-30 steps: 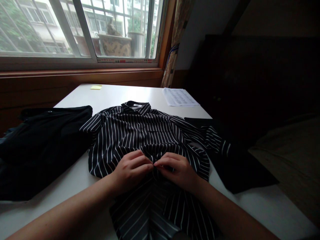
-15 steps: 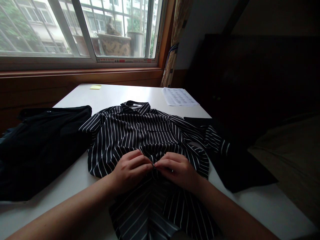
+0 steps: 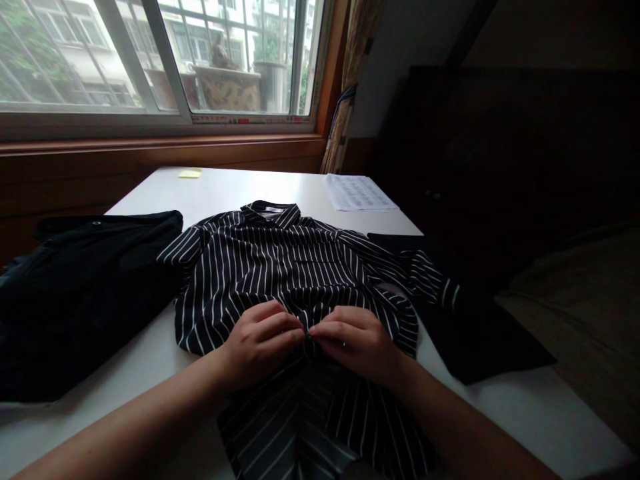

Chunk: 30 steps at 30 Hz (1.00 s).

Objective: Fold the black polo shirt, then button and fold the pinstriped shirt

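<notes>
A black shirt with white stripes [image 3: 295,267] lies spread on the white table, its collar toward the window and its lower part hanging toward me. My left hand [image 3: 265,340] pinches the shirt's front along the middle, fingers pressed together. Facing it, my right hand [image 3: 353,340] pinches the same spot, fingertips almost touching those of the left. Cloth bunches up between the two hands. Whatever small part sits right between the fingertips is too dark and small to make out.
Dark folded trousers [image 3: 95,293] lie at the left of the white table [image 3: 240,183]. Black cloth [image 3: 485,340] lies under the shirt's sleeve at the right. Printed sheets [image 3: 360,193] and a yellow sticky note [image 3: 191,173] are at the far side, below the window [image 3: 240,67].
Both hands stay at the same place on the shirt's front, with only a very slight shift of the fingertips. The shirt lies as before.
</notes>
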Motion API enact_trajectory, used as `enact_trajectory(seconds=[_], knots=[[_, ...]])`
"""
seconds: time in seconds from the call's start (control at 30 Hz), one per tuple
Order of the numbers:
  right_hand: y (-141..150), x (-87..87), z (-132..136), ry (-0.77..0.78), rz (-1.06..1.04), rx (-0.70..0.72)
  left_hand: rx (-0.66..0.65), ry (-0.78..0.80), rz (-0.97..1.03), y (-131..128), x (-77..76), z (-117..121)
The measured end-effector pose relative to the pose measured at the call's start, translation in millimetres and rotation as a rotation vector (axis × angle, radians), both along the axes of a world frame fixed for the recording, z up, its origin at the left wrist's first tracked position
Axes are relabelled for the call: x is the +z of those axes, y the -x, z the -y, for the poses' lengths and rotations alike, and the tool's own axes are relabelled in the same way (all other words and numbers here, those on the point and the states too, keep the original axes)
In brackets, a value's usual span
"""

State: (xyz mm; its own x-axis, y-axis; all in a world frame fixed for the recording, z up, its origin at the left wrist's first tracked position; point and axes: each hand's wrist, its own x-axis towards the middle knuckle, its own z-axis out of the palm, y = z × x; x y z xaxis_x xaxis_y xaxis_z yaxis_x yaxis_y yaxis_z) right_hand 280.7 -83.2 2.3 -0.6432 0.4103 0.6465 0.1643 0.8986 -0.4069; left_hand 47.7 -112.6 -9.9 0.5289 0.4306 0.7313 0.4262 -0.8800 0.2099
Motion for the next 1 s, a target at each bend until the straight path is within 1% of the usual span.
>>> enact_trajectory(seconds=[0.27,0.5,0.77,1.0], knots=[[1.3,4.3,1.6,-0.048,-0.023,-0.015,-0.01,-0.032,0.011,0.0,3.8,1.1],[2.1,6.0,2.9,-0.08,-0.034,-0.051,-0.003,-0.041,0.008,0.3,2.3,0.6],[3.0,6.5,4.2,-0.074,-0.041,-0.06,-0.006,-0.031,0.002,1.3,1.1,0.3],[2.7,5.3,4.9,-0.02,-0.066,-0.077,0.003,-0.04,0.012,1.1,1.1,0.6]])
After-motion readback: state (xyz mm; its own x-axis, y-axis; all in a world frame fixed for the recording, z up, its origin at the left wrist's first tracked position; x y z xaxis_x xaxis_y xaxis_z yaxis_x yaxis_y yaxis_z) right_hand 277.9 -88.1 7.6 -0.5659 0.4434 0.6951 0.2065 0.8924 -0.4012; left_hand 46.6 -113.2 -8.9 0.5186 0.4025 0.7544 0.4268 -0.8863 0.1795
